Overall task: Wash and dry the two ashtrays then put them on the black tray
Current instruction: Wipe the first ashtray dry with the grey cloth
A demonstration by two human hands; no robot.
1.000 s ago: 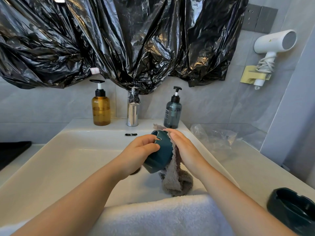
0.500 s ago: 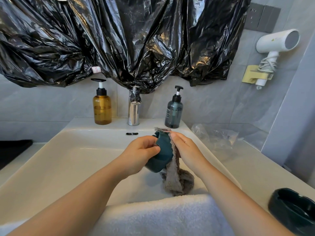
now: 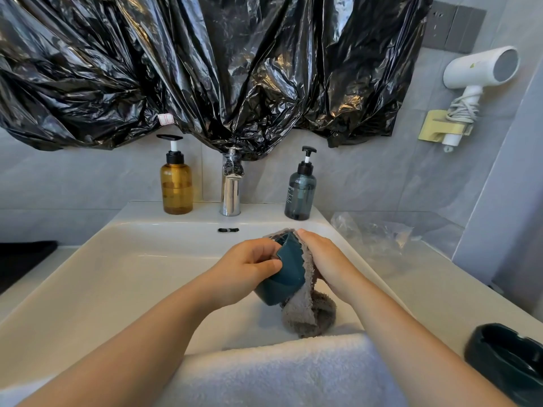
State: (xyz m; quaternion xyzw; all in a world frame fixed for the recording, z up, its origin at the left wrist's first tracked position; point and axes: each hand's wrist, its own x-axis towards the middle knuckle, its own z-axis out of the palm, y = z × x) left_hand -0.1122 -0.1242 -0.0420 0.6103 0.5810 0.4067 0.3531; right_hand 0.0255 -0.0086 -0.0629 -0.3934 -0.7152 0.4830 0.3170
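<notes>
- As it hangs tipped on its edge above the sink basin point(image 3: 132, 274), the teal ashtray point(image 3: 286, 273) sits squeezed between both hands, right of the basin's middle
- Left hand point(image 3: 249, 271) has it clamped: thumb laid across the outer wall, fingers curled over the rim on the far side
- Right hand point(image 3: 326, 259) comes in from the other side, fingers straight and together, pressed flat against the grey cloth point(image 3: 305, 315); the thumb is hidden
- That cloth is sandwiched between the right palm and the ashtray's open face, folds over the top of the rim, and its loose end trails down into the basin in a heap
- Near edge of the sink: a white towel point(image 3: 279, 374) draped across it, under both forearms
- Off to the right on the counter point(image 3: 426, 283), the second ashtray point(image 3: 505, 356), dark, lying flat, well apart from the hands
- A crumpled clear plastic bag point(image 3: 376, 233) lies on the counter behind the right hand
- Back ledge: amber pump bottle point(image 3: 176, 186), chrome tap point(image 3: 231, 189), grey-blue pump bottle point(image 3: 300, 192), left to right
- Black plastic sheeting point(image 3: 205, 69) hangs across the wall above, and a white hair dryer point(image 3: 476, 71) sits in its wall holder at upper right
- A black surface point(image 3: 23, 259) shows at the far left edge; what it is I cannot tell
</notes>
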